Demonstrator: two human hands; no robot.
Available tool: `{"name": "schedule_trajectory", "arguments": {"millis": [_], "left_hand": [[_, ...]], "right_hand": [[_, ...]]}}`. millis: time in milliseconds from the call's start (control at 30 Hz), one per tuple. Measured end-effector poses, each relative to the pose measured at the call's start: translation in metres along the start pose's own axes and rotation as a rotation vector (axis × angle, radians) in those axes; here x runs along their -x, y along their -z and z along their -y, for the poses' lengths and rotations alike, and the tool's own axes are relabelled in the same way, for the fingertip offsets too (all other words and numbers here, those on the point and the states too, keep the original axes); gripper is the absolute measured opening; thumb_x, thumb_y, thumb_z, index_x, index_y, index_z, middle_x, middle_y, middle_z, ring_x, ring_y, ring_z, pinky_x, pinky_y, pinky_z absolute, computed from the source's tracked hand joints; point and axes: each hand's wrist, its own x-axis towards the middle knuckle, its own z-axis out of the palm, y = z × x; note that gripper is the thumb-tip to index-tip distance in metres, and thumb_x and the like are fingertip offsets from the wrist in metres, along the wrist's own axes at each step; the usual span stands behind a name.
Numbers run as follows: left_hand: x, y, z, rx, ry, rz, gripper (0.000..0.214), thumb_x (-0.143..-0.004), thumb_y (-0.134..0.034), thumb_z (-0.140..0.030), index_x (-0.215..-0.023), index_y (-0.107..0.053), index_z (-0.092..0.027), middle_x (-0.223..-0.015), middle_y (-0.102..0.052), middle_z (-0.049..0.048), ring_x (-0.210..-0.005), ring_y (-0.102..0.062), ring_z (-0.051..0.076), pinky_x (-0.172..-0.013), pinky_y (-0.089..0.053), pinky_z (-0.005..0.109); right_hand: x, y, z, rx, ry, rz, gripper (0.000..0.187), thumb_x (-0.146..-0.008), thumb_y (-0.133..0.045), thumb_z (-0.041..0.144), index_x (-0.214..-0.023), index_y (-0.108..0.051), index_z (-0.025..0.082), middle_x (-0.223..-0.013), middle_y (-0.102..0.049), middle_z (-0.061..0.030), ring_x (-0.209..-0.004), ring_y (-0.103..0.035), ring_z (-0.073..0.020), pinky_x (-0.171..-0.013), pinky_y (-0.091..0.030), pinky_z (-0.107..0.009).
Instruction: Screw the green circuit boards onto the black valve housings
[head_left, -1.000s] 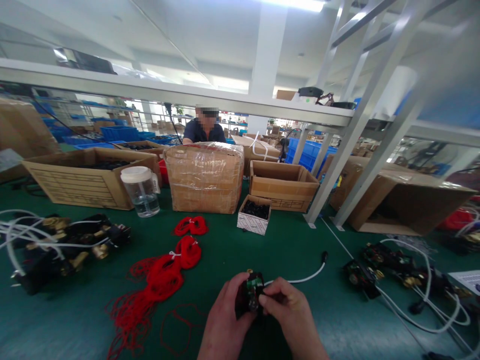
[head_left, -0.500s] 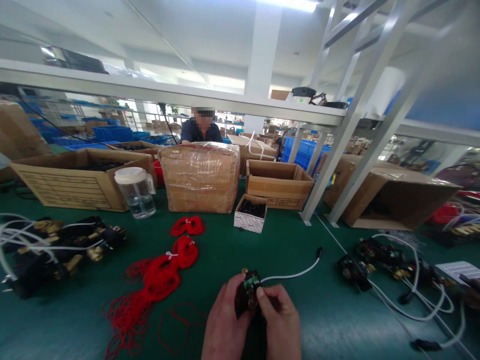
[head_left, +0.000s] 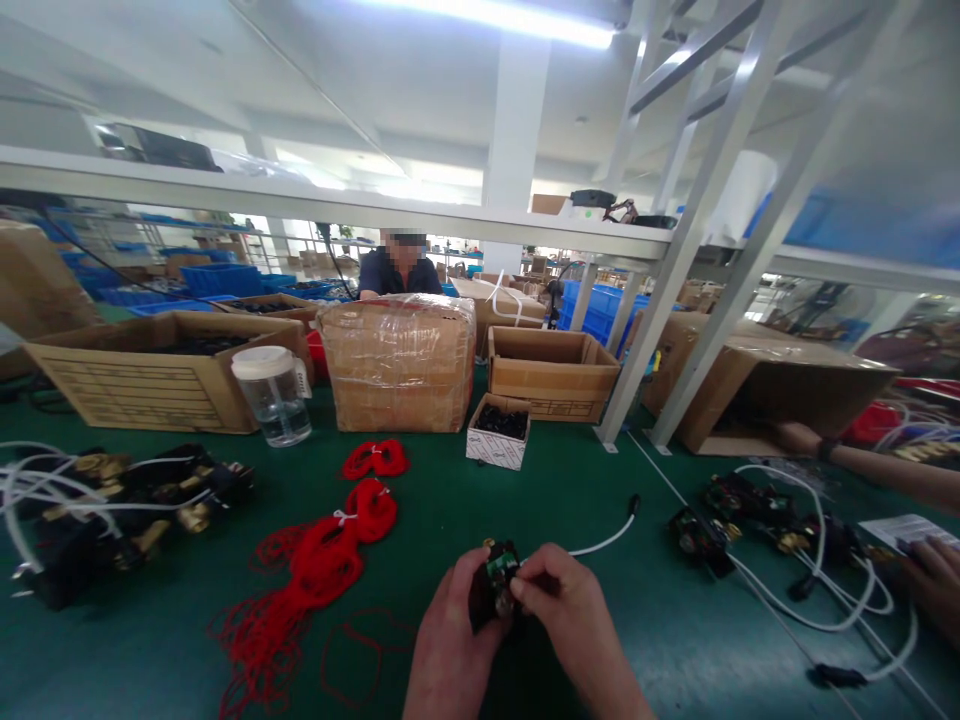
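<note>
Black assembly (head_left: 503, 600), seemingly with green circuitry (head_left: 500, 563), is clamped in our left hand (head_left: 454, 625), our right hand (head_left: 571, 605) pinching its edge; red looped cords (head_left: 326, 555) lie left of both.

A: Lighting?

B: One bright tube light (head_left: 517, 18), lit, along the pale ceiling (head_left: 375, 90).

A: Furniture?

B: Bench (head_left: 435, 500), green top. A long white shelf (head_left: 420, 212) crosses above its far side; pale metal uprights (head_left: 666, 300) stand on the top, toward the far right corner, leaning in this view.

A: Beyond the bench?

B: White pillar (head_left: 517, 120) rising to the ceiling, roughly mid-width. Racks (head_left: 187, 228) past the far left corner, blurred.

A: Windows?

B: Bright patches (head_left: 442, 189) behind the shelf; too washed out to tell.
</note>
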Motion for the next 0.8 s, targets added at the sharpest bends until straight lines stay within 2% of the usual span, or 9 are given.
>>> {"name": "schedule_trajectory", "arguments": {"millis": [133,300,400,467,567,667,800], "left_hand": [[-0.001,0.000,0.001,0.010,-0.004,0.000,0.059,-0.070,-0.064,-0.011,-0.126,-0.059,-0.026,-0.128,-0.071,0.0056,-0.120,-0.066,0.026,-0.103,-0.051,0.040],[-0.001,0.001,0.000,0.019,-0.004,0.010,0.061,-0.069,-0.064,-0.008,-0.127,-0.060,-0.027,-0.128,-0.072,0.0056,-0.120,-0.067,0.025,-0.102,-0.053,0.039],[-0.002,0.001,0.001,0.032,-0.011,0.012,0.061,-0.070,-0.065,-0.010,-0.129,-0.059,-0.027,-0.129,-0.071,0.0064,-0.123,-0.065,0.026,-0.105,-0.051,0.041],[-0.002,0.000,0.002,0.030,-0.018,-0.007,0.061,-0.070,-0.065,-0.010,-0.128,-0.059,-0.027,-0.129,-0.071,0.0067,-0.123,-0.065,0.026,-0.106,-0.050,0.043],[-0.002,-0.001,0.003,0.024,0.000,-0.015,0.060,-0.068,-0.064,-0.009,-0.126,-0.060,-0.026,-0.129,-0.071,0.0072,-0.123,-0.065,0.027,-0.107,-0.049,0.044],[-0.003,-0.001,0.003,0.025,-0.003,0.006,0.059,-0.070,-0.063,-0.010,-0.127,-0.059,-0.026,-0.131,-0.070,0.0069,-0.124,-0.065,0.026,-0.107,-0.048,0.044],[-0.002,0.001,-0.001,-0.022,-0.005,0.012,0.058,-0.072,-0.061,-0.010,-0.127,-0.059,-0.028,-0.131,-0.069,0.0052,-0.124,-0.064,0.026,-0.108,-0.046,0.043]], "right_hand": [[-0.011,0.016,0.012,0.070,0.056,0.162,0.008,-0.076,-0.066,0.019,-0.071,-0.071,0.022,-0.074,-0.064,0.0005,-0.070,-0.063,-0.0190,-0.065,-0.047,-0.029],[-0.019,0.023,0.032,0.288,0.180,0.290,0.019,-0.077,-0.060,0.009,-0.069,-0.069,0.023,-0.077,-0.063,0.0011,-0.075,-0.062,-0.0174,-0.068,-0.044,-0.027],[-0.021,0.024,0.037,0.320,0.175,0.346,0.022,-0.074,-0.057,0.005,-0.071,-0.068,0.023,-0.078,-0.061,0.0018,-0.074,-0.061,-0.0164,-0.066,-0.043,-0.026],[-0.020,0.023,0.034,0.276,0.140,0.352,0.024,-0.074,-0.056,0.006,-0.078,-0.071,0.024,-0.081,-0.060,0.0016,-0.072,-0.061,-0.0158,-0.065,-0.044,-0.025],[-0.015,0.018,0.024,0.176,0.094,0.295,0.022,-0.078,-0.056,0.011,-0.084,-0.072,0.024,-0.083,-0.058,0.0009,-0.068,-0.063,-0.0161,-0.064,-0.046,-0.027],[-0.005,0.009,0.011,0.132,0.084,0.150,0.012,-0.080,-0.057,0.016,-0.078,-0.068,0.023,-0.079,-0.059,-0.0002,-0.069,-0.062,-0.0185,-0.064,-0.046,-0.029],[0.010,-0.013,-0.006,0.052,0.047,-0.043,0.009,-0.084,-0.057,0.024,-0.082,-0.066,0.023,-0.080,-0.062,-0.0027,-0.073,-0.061,-0.0214,-0.067,-0.047,-0.032]]}}
